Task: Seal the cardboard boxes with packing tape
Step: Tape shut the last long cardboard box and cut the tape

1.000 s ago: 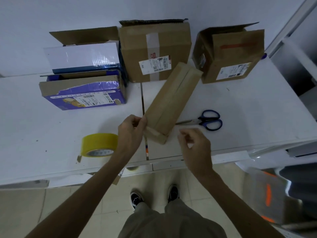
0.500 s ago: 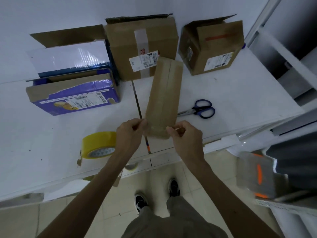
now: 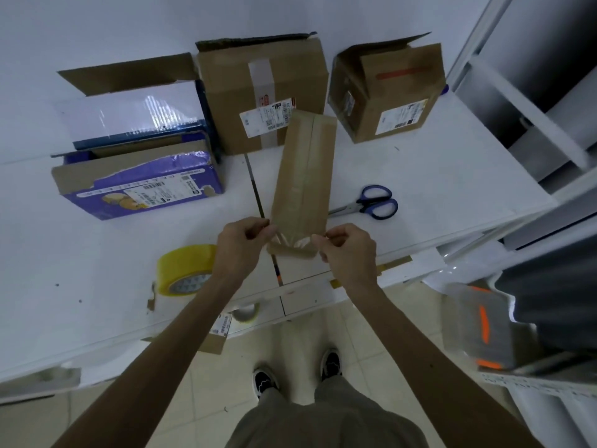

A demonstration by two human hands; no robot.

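Observation:
A long narrow brown cardboard box lies on the white table, its near end toward me, with clear tape running along its top seam. My left hand and my right hand each pinch one end of a short clear tape strip stretched across the box's near end. A yellow roll of packing tape stands on the table just left of my left wrist.
Blue-handled scissors lie right of the narrow box. At the back stand a purple open box, a white-and-blue box, a taped brown box and an open brown box. White shelving rises at right.
The narrow box has turned from a diagonal to pointing straight away from me. My right hand has come in to the box's near end, and both hands now pinch the tape strip there.

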